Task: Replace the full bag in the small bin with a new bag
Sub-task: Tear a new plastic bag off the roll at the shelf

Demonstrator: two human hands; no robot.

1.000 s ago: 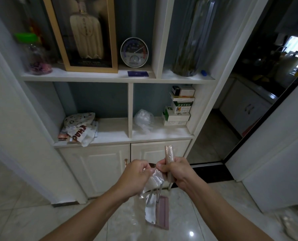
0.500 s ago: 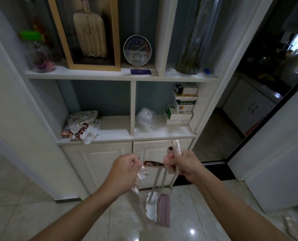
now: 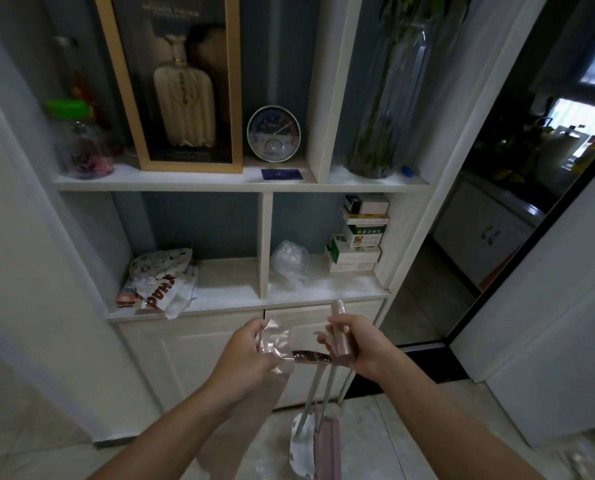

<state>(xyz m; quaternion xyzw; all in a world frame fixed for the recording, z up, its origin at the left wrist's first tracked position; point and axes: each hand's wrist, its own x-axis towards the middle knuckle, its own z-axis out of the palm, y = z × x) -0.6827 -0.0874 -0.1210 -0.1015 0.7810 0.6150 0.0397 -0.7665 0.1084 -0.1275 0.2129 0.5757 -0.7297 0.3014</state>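
Note:
My right hand (image 3: 356, 344) grips a pinkish roll of new bin bags (image 3: 340, 332), held upright in front of the cabinet doors. My left hand (image 3: 251, 355) pinches a thin translucent pink bag (image 3: 275, 344) that hangs down from my fingers and is separate from the roll. The two hands are a short way apart. No bin shows in the view.
A white shelf unit (image 3: 240, 306) stands straight ahead with boxes (image 3: 356, 237), a crumpled clear bag (image 3: 289, 263) and printed bags (image 3: 161, 285) on it. A dustpan and broom set (image 3: 318, 434) leans against the lower cabinet doors. A dark doorway (image 3: 462, 271) opens at the right.
My hands have drawn apart: the left one pulled the bag off to the left, away from the roll. The view has tilted up a little.

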